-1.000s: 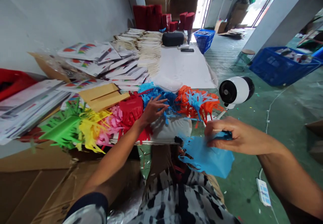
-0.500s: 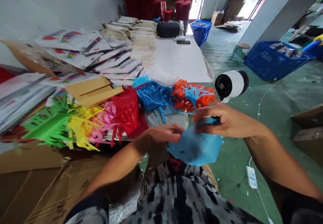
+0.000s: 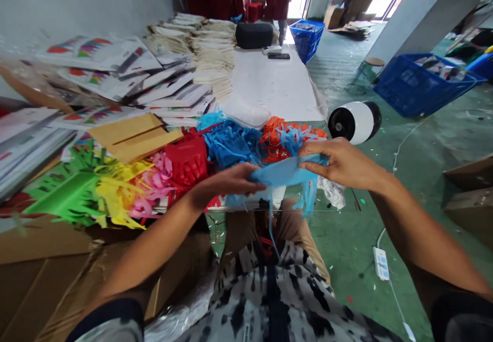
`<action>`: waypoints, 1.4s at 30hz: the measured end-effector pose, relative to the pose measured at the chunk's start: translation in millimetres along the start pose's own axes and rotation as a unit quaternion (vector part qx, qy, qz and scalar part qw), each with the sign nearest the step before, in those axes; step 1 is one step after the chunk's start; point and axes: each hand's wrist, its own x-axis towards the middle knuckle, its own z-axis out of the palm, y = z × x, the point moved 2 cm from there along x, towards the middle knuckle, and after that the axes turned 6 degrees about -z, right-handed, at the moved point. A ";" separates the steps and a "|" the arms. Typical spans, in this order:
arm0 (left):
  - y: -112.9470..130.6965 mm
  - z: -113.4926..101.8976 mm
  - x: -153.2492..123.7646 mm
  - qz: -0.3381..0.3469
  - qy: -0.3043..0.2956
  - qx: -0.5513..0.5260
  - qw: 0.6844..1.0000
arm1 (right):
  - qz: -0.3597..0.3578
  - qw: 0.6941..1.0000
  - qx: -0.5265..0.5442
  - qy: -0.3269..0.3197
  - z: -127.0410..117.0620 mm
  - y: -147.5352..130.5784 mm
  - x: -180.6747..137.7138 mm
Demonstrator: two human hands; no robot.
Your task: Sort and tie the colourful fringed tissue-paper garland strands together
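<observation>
A light-blue fringed piece of thin sheet material (image 3: 283,171) is stretched between my two hands, with loose strips hanging below it. My left hand (image 3: 239,178) pinches its left end; my right hand (image 3: 331,161) grips the right end between thumb and fingers. Just behind them on the table lie fringed bundles: blue (image 3: 233,141), orange (image 3: 273,139) with light-blue strips over it, and red (image 3: 188,162). Pink (image 3: 152,183), yellow (image 3: 119,193) and green (image 3: 73,188) bundles lie further left.
Yellow-brown envelopes (image 3: 133,136) and stacks of printed packets (image 3: 103,75) cover the table's left. A black case (image 3: 254,35) and a phone (image 3: 279,56) lie at the back. On the right are a white-and-black fan (image 3: 356,122), blue baskets (image 3: 416,85) and a power strip (image 3: 381,263).
The light-blue piece has been raised and pulled out lengthwise between both hands, its strips now dangling. My hands have moved apart, the left one leftward and both upward.
</observation>
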 end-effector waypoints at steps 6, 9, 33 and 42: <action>43.2 -40.0 -55.1 0.071 0.344 0.337 0.874 | -0.018 0.970 -0.178 0.166 19.8 -29.9 -18.7; 31.1 -24.2 -76.3 0.056 0.399 0.441 0.802 | -0.071 0.957 -0.211 0.184 54.2 -34.4 -34.5; -73.8 100.6 -26.0 0.187 0.283 0.398 0.852 | 0.209 0.949 -0.237 -0.019 127.9 -7.9 -72.8; -63.5 93.1 -33.3 0.166 0.292 0.359 0.871 | 0.086 0.982 -0.168 0.005 132.6 -40.8 -74.6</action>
